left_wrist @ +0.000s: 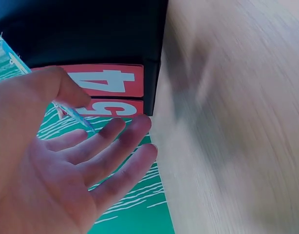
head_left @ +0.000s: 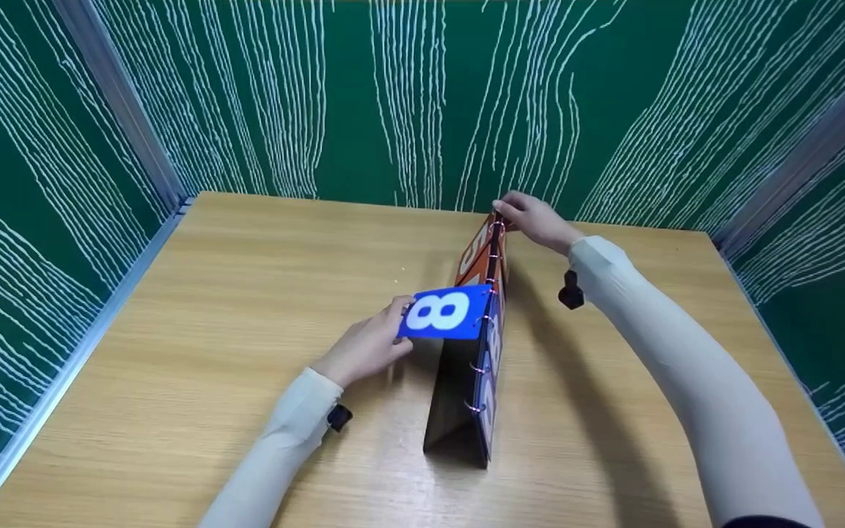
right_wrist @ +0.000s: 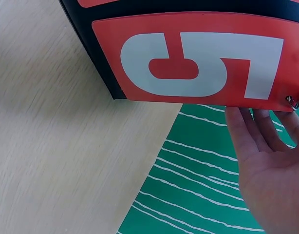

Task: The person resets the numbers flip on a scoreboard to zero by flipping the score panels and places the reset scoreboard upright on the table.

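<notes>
The scoreboard stands upright near the middle of the surface, its long axis running from near to far, with the far end slightly farther right. It is a black, tent-shaped stand: two smooth panels meet at a ridge and spread toward the base, and the near end faces the person. Metal rings along the ridge carry flat, rectangular cards.

The person's left hand pinches the outer edge of a blue card between thumb and fingers. This glossy card juts left from the ridge, nearly level, and its white 8 lies lengthwise from left to right. Beyond it, red cards hang on the left face at the far half; the left wrist view shows a white 4 and a white 5 there.

The right hand grips the far end of the ridge, thumb at the top. A red card with a white 5 hangs on the right face close to it, its lower part bowed slightly. The surface has a pale wood grain, and green walls with wavy white lines rise around it.
</notes>
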`<act>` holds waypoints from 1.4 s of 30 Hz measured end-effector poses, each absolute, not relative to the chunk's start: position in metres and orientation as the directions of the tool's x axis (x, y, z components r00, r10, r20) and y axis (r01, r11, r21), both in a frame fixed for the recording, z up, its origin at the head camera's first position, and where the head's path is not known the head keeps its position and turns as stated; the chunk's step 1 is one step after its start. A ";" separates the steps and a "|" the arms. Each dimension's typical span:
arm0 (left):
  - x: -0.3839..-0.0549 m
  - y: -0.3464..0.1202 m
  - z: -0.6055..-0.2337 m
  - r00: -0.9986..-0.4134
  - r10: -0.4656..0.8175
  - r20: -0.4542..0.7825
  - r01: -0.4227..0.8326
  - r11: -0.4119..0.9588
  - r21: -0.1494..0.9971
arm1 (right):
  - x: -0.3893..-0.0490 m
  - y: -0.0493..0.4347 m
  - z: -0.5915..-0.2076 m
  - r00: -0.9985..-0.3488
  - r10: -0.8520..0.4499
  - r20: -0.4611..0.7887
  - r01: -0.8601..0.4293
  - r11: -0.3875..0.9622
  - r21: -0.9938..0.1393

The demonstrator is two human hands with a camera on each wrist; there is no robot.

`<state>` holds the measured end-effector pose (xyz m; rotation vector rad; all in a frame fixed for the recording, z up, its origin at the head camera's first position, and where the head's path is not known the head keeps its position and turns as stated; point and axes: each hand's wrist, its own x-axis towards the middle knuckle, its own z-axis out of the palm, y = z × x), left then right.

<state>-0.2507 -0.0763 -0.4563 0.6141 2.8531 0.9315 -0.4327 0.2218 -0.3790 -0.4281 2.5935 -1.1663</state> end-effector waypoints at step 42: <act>-0.217 -0.057 -0.380 -0.808 0.236 0.539 0.511 0.737 0.444 | -0.436 0.223 -0.385 -0.930 -0.346 -0.120 -0.135 0.628 -0.766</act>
